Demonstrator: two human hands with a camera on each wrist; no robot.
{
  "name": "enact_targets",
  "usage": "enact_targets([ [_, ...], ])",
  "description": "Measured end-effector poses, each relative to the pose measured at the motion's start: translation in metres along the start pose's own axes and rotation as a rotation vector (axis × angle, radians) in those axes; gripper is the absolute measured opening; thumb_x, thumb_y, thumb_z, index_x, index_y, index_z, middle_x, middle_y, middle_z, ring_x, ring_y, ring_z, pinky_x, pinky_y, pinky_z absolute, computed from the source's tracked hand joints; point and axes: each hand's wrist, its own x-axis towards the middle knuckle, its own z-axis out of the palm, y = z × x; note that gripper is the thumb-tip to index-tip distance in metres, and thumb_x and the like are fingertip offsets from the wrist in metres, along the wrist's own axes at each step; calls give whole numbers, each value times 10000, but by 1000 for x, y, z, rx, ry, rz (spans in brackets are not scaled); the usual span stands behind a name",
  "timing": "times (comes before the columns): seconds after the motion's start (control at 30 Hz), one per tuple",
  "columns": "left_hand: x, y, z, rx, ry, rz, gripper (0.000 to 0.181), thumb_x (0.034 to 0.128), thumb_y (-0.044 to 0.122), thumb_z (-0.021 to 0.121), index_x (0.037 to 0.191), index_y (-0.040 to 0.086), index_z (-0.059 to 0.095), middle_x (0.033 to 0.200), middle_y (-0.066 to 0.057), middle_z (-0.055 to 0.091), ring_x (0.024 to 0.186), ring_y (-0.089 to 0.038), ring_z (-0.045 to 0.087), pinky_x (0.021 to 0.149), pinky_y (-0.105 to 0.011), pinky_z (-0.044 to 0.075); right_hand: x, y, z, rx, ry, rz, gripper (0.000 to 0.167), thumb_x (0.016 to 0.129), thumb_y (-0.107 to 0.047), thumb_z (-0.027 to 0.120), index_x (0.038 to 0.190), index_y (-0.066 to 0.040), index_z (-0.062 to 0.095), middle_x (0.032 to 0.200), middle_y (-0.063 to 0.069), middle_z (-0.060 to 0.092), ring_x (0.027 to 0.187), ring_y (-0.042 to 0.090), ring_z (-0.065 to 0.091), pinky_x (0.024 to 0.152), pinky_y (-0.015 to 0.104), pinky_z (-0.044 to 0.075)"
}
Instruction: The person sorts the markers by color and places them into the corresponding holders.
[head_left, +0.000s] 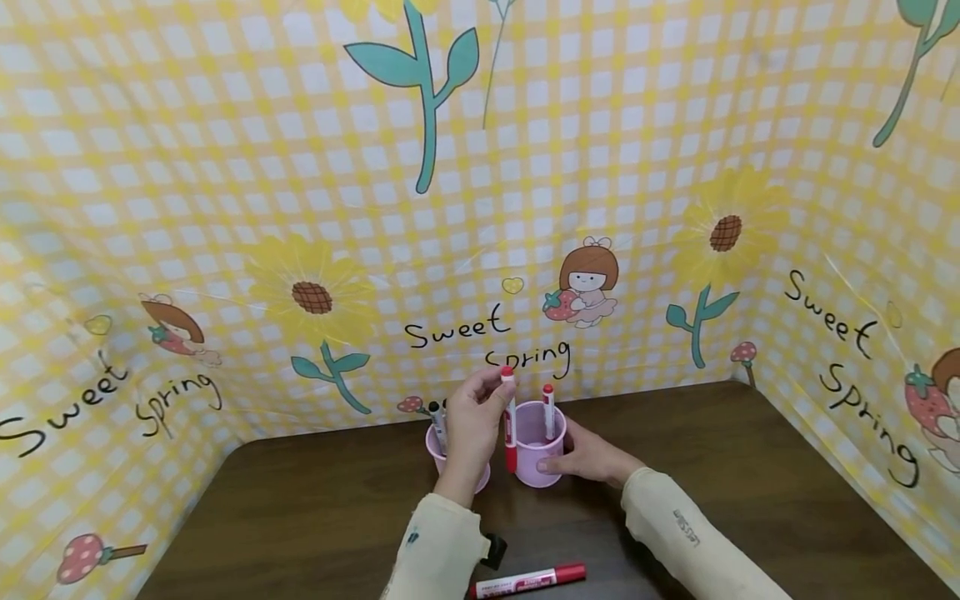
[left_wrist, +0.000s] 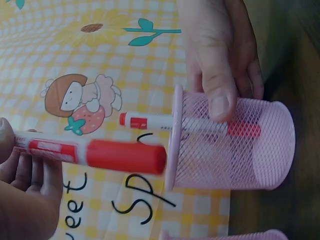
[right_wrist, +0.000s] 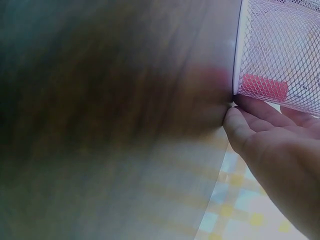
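Observation:
My left hand (head_left: 474, 421) pinches a red-and-white marker (head_left: 511, 429) near its upper end and holds it upright. In the left wrist view the marker's lower red end is just short of the rim of a pink mesh pen cup (left_wrist: 230, 165), not inside it. My right hand (head_left: 592, 457) grips this cup from the right, thumb on its near side and fingers round the back. Another red marker (head_left: 549, 412) stands in the same cup. Behind my left hand, a second pink mesh cup (head_left: 482, 482) is partly hidden; a black-capped marker (head_left: 438, 423) leans in it.
One more red marker (head_left: 528, 581) lies on the dark wooden table (head_left: 300, 517) near the front. A checked, printed cloth (head_left: 225, 183) hangs behind the table and along both sides.

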Motion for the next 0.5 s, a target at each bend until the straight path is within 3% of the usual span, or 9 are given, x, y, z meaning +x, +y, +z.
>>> enact_targets([
  [0.03, -1, 4, 3, 16, 9, -8, 210, 881, -18, 748, 1078, -81, 714, 934, -149, 722, 805, -106, 629, 717, -208, 507, 0, 0, 0, 2, 0, 0, 917, 837, -257, 834, 1551, -56, 295, 1401, 145, 524, 1234, 313, 506, 1064, 558, 382],
  [0.23, 7, -1, 10, 68, 22, -68, 174, 887, 78, 776, 1057, 47, 760, 933, -52, 716, 822, -154, 616, 698, -241, 501, 3, 3, 0, 8, 0, 16, 943, 835, -265, 835, 1569, -77, 274, 1418, 136, 512, 1238, 313, 503, 1076, 571, 367],
  [0.27, 9, -7, 10, 68, 27, -60, 187, 884, 101, 785, 1065, 63, 762, 945, -38, 716, 832, -155, 618, 697, -241, 502, 3, 3, 0, 9, -1, 16, 945, 835, -264, 836, 1570, -74, 272, 1419, 139, 513, 1239, 314, 503, 1075, 567, 368],
  [0.5, 14, -7, 14, 54, 49, -25, 214, 893, 131, 782, 1098, 80, 747, 996, -55, 696, 879, -196, 623, 688, -257, 544, 4, 4, -1, 19, -5, 19, 949, 838, -269, 831, 1574, -77, 264, 1435, 140, 502, 1252, 311, 498, 1076, 558, 372],
])
